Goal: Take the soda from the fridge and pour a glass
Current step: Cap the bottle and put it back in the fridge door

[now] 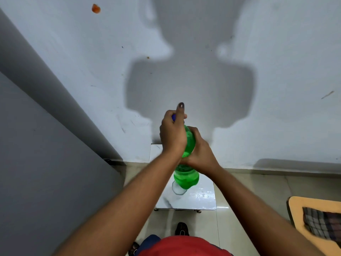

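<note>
Far left: a tall grey fridge [46,154] fills the side of the view, door face closed toward the camera, standing against a pale blue-grey wall [276,71] that carries an orange smudge up high and a few scuff marks. Centre: a small white table [203,200] with a glossy, marbled top stands on a light tiled floor [239,191], its far edge against the wall. A clear glass [178,189] sits on the table toward its left side, partly hidden behind the bottle's base; whether it holds anything cannot be told. The green soda bottle [187,177] is held upright above the table, over the glass, its translucent body showing green throughout; the liquid level itself cannot be read. Left hand [172,132] is closed over the top of the bottle, fingers curled around the blue cap [173,117], one finger sticking up past it. Right hand [200,153] is wrapped tight around the bottle's middle, fingers pressed against the green plastic. Both forearms are bare. Near edge: a red shirt, and a dark shoe [182,229] on the floor beneath the table's near edge. Far right: a tan-rimmed piece of furniture carrying a dark checked cloth [321,224], well apart from the table.
</note>
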